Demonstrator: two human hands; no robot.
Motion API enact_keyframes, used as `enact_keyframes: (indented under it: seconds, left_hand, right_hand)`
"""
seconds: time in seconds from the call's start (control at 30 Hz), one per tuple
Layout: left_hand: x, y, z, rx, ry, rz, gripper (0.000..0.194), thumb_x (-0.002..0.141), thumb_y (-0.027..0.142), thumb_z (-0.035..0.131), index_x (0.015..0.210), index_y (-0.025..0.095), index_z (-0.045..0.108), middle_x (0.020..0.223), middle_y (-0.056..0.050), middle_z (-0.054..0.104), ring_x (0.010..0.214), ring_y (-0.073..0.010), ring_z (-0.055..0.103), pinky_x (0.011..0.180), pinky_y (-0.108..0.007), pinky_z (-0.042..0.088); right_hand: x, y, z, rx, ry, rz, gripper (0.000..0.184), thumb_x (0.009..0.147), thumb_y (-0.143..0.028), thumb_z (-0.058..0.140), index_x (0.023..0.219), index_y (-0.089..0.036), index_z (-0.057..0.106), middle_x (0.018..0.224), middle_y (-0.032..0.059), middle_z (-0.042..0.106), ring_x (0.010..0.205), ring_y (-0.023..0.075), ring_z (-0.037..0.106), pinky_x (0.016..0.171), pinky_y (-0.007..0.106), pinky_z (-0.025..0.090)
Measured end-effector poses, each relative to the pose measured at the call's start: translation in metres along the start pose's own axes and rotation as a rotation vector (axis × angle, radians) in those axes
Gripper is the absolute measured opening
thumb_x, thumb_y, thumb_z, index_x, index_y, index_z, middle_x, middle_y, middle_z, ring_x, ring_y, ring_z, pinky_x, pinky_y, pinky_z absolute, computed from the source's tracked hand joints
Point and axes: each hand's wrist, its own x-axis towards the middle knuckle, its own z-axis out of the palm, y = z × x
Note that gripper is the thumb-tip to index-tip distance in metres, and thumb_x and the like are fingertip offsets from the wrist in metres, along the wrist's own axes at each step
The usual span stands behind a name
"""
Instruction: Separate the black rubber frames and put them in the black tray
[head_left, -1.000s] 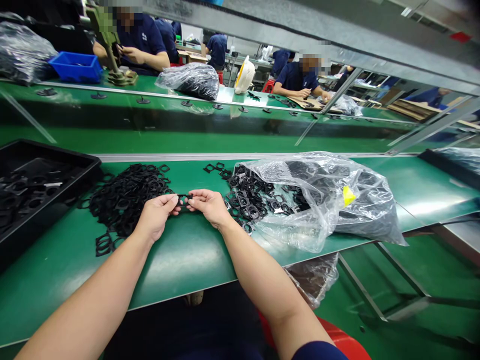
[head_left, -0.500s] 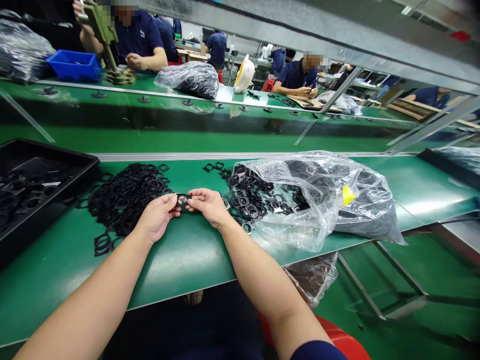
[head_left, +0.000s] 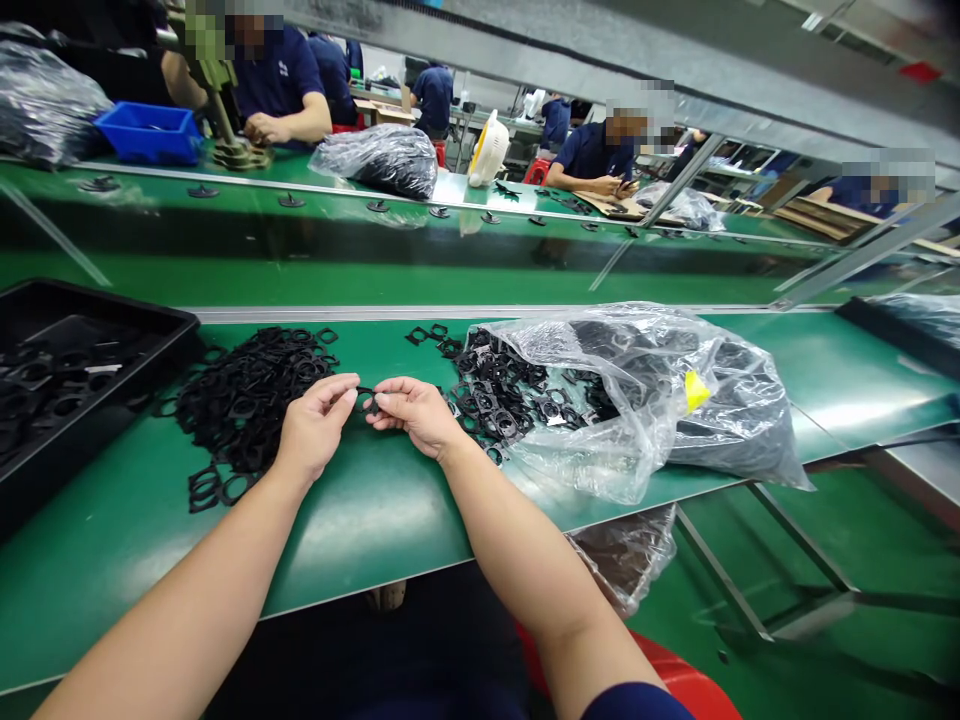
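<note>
The left hand [head_left: 315,425] and right hand [head_left: 416,415] are close together above the green bench [head_left: 375,530], their fingertips pinching a small black gasket [head_left: 367,403] between them, partly hiding it. It looks like thin, flexible rubber, so I'd expect it to weigh almost nothing and bend easily; the surest hold is by its outer edge, between finger and thumb. It seems to be a flat, squarish frame with a round hole, like those in the heap of gaskets [head_left: 255,410] beside the left hand. More spill from a clear plastic bag [head_left: 637,400] to the right, and a black tray [head_left: 112,299] sits at far left.
</note>
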Motion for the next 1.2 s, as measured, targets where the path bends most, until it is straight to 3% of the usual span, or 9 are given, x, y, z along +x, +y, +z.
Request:
enact_keyframes:
  seconds: [0.07, 0.2, 0.3, 0.4, 0.53, 0.67, 1.03, 1.2]
  left_hand:
    - [-0.002, 0.003, 0.0, -0.075, -0.089, -0.082, 0.036, 0.075, 0.045, 0.066, 0.095, 0.015, 0.071, 0.098, -0.008, 0.071, 0.093, -0.0209, 0.063, 0.086, -0.034, 0.047]
    - [-0.005, 0.01, 0.001, -0.344, -0.314, -0.384, 0.036, 0.075, 0.045, 0.067, 0.088, 0.012, 0.07, 0.08, -0.01, 0.072, 0.076, -0.0199, 0.067, 0.071, -0.032, 0.052]
    - [-0.006, 0.013, 0.0, -0.461, -0.361, -0.499, 0.028, 0.072, 0.037, 0.071, 0.083, 0.012, 0.069, 0.077, -0.009, 0.071, 0.073, -0.0185, 0.068, 0.071, -0.03, 0.053]
    - [-0.005, 0.015, -0.002, -0.512, -0.353, -0.546, 0.023, 0.07, 0.03, 0.073, 0.084, 0.013, 0.069, 0.081, -0.007, 0.072, 0.072, -0.0175, 0.068, 0.068, -0.029, 0.054]
    - [-0.004, 0.015, -0.003, -0.55, -0.342, -0.548, 0.024, 0.07, 0.029, 0.073, 0.09, 0.015, 0.07, 0.08, -0.005, 0.071, 0.07, -0.0171, 0.068, 0.065, -0.028, 0.055]
    - [-0.004, 0.014, -0.003, -0.557, -0.362, -0.538, 0.026, 0.07, 0.029, 0.073, 0.089, 0.013, 0.071, 0.079, -0.007, 0.071, 0.07, -0.0165, 0.067, 0.066, -0.027, 0.055]
    - [-0.004, 0.012, -0.002, -0.514, -0.332, -0.517, 0.031, 0.065, 0.026, 0.078, 0.091, 0.012, 0.072, 0.082, -0.006, 0.069, 0.069, -0.0119, 0.062, 0.068, -0.023, 0.053]
    - [-0.004, 0.014, -0.005, -0.477, -0.377, -0.554, 0.032, 0.063, 0.025, 0.08, 0.09, 0.01, 0.072, 0.084, -0.007, 0.069, 0.07, -0.0115, 0.061, 0.068, -0.023, 0.053]
  right_hand:
    - [-0.001, -0.001, 0.0, 0.012, 0.004, 0.011, 0.045, 0.054, -0.041, 0.084, 0.082, -0.015, 0.06, 0.068, 0.0007, 0.07, 0.058, 0.0121, 0.068, 0.053, 0.02, 0.054]
    - [-0.001, -0.001, 0.0, -0.073, 0.081, -0.043, 0.04, 0.063, -0.049, 0.075, 0.074, -0.016, 0.055, 0.056, -0.0023, 0.065, 0.043, 0.0073, 0.057, 0.038, 0.015, 0.043]
    - [0.0, 0.0, 0.002, -0.188, 0.165, -0.104, 0.035, 0.068, -0.048, 0.072, 0.071, -0.016, 0.057, 0.048, -0.0059, 0.056, 0.036, 0.0041, 0.046, 0.035, 0.015, 0.035]
    - [0.0, 0.002, 0.004, -0.32, 0.208, -0.299, 0.027, 0.07, -0.041, 0.072, 0.077, -0.017, 0.063, 0.062, -0.0027, 0.06, 0.048, 0.0062, 0.052, 0.045, 0.019, 0.044]
    - [-0.001, 0.003, 0.002, -0.588, 0.175, -0.619, 0.014, 0.072, -0.029, 0.071, 0.082, -0.021, 0.069, 0.086, 0.0027, 0.061, 0.072, 0.0115, 0.059, 0.062, 0.024, 0.051]
    - [-0.002, 0.001, -0.001, -0.743, 0.124, -0.727, 0.004, 0.076, -0.025, 0.068, 0.078, -0.021, 0.068, 0.085, 0.0036, 0.062, 0.081, 0.014, 0.059, 0.066, 0.026, 0.05]
    - [-0.001, -0.005, -0.008, -0.843, 0.017, -0.748, 0.006, 0.078, -0.025, 0.066, 0.073, -0.021, 0.064, 0.085, 0.0031, 0.064, 0.083, 0.0138, 0.06, 0.073, 0.026, 0.049]
    - [-0.001, -0.002, -0.007, -0.626, 0.04, -0.599, 0.021, 0.068, -0.032, 0.075, 0.069, -0.019, 0.058, 0.074, 0.0002, 0.061, 0.07, 0.012, 0.057, 0.068, 0.027, 0.048]
